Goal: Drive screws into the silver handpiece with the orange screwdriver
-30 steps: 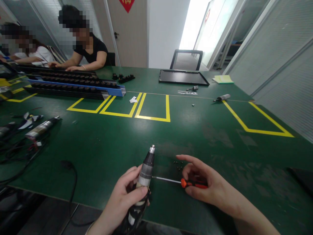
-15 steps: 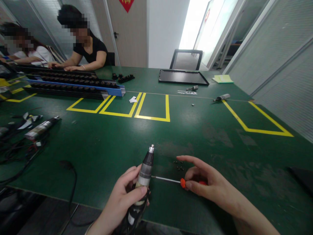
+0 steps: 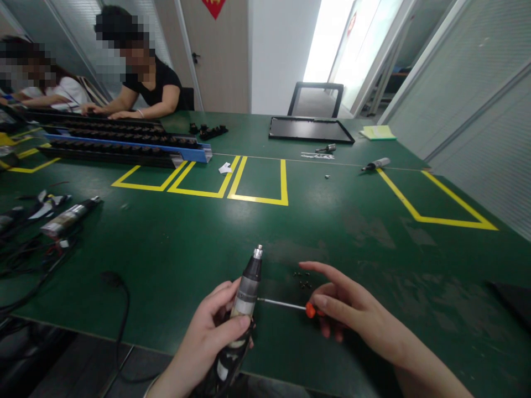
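Note:
My left hand (image 3: 209,329) is wrapped round the body of an electric screwdriver (image 3: 248,287), its silver nose tilted up and away from me. In my right hand (image 3: 354,304) is a hand screwdriver (image 3: 286,304) with an orange handle, pinched between thumb and fingers while the index finger stretches forward. Its thin shaft points left, and the tip meets the side of the electric screwdriver's body. Several small dark screws (image 3: 305,285) lie on the green table just beyond my right hand. The far end of the orange handle is covered by my fingers.
Another electric screwdriver (image 3: 70,216) lies at the left among black cables (image 3: 25,271). Long rails (image 3: 124,146) lie before a co-worker (image 3: 153,83). Yellow tape (image 3: 257,200) marks the green table (image 3: 186,232). A black framed panel (image 3: 311,130) and sticky notes (image 3: 378,132) lie farther back.
My right thumb and fingers have shifted around the orange handle, with the lower fingers now showing beneath it. My left hand and the electric screwdriver have barely moved.

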A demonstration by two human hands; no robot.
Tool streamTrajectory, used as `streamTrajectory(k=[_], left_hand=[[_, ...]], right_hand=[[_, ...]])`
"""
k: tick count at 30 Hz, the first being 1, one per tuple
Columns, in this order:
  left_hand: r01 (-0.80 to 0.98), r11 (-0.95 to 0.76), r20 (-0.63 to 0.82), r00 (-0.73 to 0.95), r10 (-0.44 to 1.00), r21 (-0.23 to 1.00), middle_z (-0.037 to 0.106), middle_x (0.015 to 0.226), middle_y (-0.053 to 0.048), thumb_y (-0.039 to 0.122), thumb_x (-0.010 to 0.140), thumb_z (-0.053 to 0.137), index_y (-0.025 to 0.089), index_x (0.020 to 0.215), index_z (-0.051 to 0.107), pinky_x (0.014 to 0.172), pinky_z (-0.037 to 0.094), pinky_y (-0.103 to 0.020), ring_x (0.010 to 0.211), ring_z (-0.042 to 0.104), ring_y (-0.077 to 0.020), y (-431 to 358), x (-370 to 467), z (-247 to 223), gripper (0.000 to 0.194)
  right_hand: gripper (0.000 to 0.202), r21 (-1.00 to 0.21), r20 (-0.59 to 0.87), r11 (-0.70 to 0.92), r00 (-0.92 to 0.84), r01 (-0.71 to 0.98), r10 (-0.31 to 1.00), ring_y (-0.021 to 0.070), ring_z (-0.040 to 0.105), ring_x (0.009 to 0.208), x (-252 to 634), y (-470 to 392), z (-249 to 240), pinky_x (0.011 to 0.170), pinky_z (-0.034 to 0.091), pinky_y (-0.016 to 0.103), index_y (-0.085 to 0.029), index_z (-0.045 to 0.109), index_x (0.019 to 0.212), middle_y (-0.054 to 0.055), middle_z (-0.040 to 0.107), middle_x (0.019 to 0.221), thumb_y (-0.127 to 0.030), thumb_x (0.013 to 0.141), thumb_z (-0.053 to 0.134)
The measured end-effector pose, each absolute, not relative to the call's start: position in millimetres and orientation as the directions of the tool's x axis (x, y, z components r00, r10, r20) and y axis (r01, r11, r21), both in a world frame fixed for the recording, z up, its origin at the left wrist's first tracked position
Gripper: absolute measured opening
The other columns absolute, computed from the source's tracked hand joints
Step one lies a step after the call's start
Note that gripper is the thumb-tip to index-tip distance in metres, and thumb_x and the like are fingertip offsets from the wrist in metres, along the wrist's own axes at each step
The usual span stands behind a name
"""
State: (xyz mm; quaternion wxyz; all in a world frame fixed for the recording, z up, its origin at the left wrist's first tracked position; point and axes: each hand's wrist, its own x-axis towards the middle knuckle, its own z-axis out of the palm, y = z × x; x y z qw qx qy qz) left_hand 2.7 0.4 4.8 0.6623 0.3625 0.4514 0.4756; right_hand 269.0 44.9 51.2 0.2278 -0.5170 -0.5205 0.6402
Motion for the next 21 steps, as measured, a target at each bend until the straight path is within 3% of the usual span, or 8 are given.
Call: streamTrajectory(k=[3, 7, 13, 16, 18, 21], left_hand=[[-0.299, 0.282, -0.25, 0.144, 0.958, 0.911, 0.058, 0.087, -0.001, 0.035, 0.077, 0.087, 0.027, 0.117, 0.08, 0.055, 0.059, -0.026, 0.066, 0.064, -0.016, 0.1, 2.7, 5.6, 0.042], [-0.306, 0.277, -0.246, 0.137, 0.96, 0.911, 0.059, 0.087, -0.001, 0.035, 0.076, 0.088, 0.027, 0.118, 0.08, 0.055, 0.059, -0.026, 0.065, 0.064, -0.0159, 1.1, 3.1, 5.4, 0.043], [-0.318, 0.271, -0.242, 0.128, 0.962, 0.909, 0.059, 0.087, -0.001, 0.033, 0.076, 0.088, 0.028, 0.116, 0.081, 0.054, 0.059, -0.024, 0.065, 0.064, -0.0153, 1.7, 4.2, 4.4, 0.041], [-0.316, 0.274, -0.247, 0.125, 0.961, 0.908, 0.06, 0.089, -0.001, 0.033, 0.076, 0.088, 0.028, 0.117, 0.081, 0.055, 0.059, -0.025, 0.066, 0.065, -0.0157, 0.9, 3.8, 3.9, 0.042], [-0.312, 0.278, -0.249, 0.129, 0.96, 0.908, 0.06, 0.09, -0.001, 0.033, 0.076, 0.088, 0.027, 0.117, 0.081, 0.055, 0.059, -0.025, 0.065, 0.065, -0.016, 0.5, 3.5, 4.1, 0.043], [-0.307, 0.275, -0.244, 0.137, 0.96, 0.911, 0.06, 0.089, -0.001, 0.033, 0.076, 0.087, 0.028, 0.118, 0.08, 0.055, 0.059, -0.025, 0.065, 0.066, -0.0157, 0.5, 3.2, 4.9, 0.042]], right_hand=[[0.063, -0.876, -0.463, -0.371, -0.323, 0.308, 0.825, 0.0115, 0.054, 0.05, 267.0, 44.6, 54.0, 0.044, 0.038, 0.022, -0.022, 0.048, 0.143, -0.003, 0.066, 0.071, -0.045, 0.088, 0.066], [0.06, -0.9, -0.409, -0.315, -0.335, 0.3, 0.849, 0.0122, 0.05, 0.053, 267.6, 45.6, 53.0, 0.046, 0.039, 0.024, -0.021, 0.052, 0.137, -0.004, 0.061, 0.069, -0.039, 0.083, 0.071], [0.058, -0.943, -0.291, -0.204, -0.357, 0.262, 0.888, 0.0161, 0.059, 0.07, 272.2, 47.8, 49.4, 0.068, 0.048, 0.029, -0.021, 0.054, 0.13, -0.003, 0.063, 0.077, -0.033, 0.078, 0.077], [0.06, -0.939, -0.283, -0.181, -0.358, 0.291, 0.89, 0.0159, 0.058, 0.072, 271.5, 48.7, 50.5, 0.072, 0.048, 0.03, -0.021, 0.054, 0.131, -0.003, 0.061, 0.078, -0.032, 0.077, 0.078], [0.06, -0.934, -0.287, -0.177, -0.36, 0.309, 0.888, 0.0153, 0.056, 0.072, 270.8, 48.6, 51.1, 0.07, 0.047, 0.029, -0.02, 0.054, 0.134, -0.003, 0.06, 0.078, -0.035, 0.081, 0.077], [0.057, -0.926, -0.342, -0.251, -0.344, 0.282, 0.875, 0.0136, 0.05, 0.065, 271.0, 47.8, 50.7, 0.055, 0.043, 0.024, -0.021, 0.052, 0.138, -0.003, 0.059, 0.079, -0.039, 0.086, 0.069]])
